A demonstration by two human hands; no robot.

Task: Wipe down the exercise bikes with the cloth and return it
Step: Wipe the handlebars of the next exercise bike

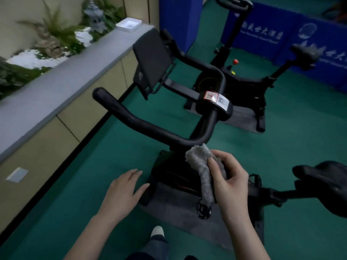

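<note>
The right hand [228,177] has its grip clamped on the grey cloth [201,162], thumb and curled fingers pinching the bunched fabric. One end of the cloth hangs down below the palm. The other end rises at 11 o'clock to the bend of the black handlebar [142,124]; whether it presses there cannot be told.

At 9 o'clock from the cloth, well apart from it, the left hand [123,188] hovers palm down, its grip apart, fingers straight and holding nothing.

The handlebar sweeps from the bend toward 10 o'clock and ends in a rounded tip. Beyond it, at 11 o'clock, stands the near bike's dark screen [152,59], tilted. Under the hands are the near bike's body [174,177] and a pedal [203,209], standing on a grey mat [178,212]. Its saddle [323,182] lies at 3 o'clock.

A second bike [244,85] stands at 12 o'clock on the green floor [93,175], with blue panels [272,34] behind it. Along the 9 to 11 o'clock side runs a grey surface [56,87] carrying a white tray [128,24], with plants [54,32] beyond. A pale shoe [157,231] shows at 6 o'clock.
</note>
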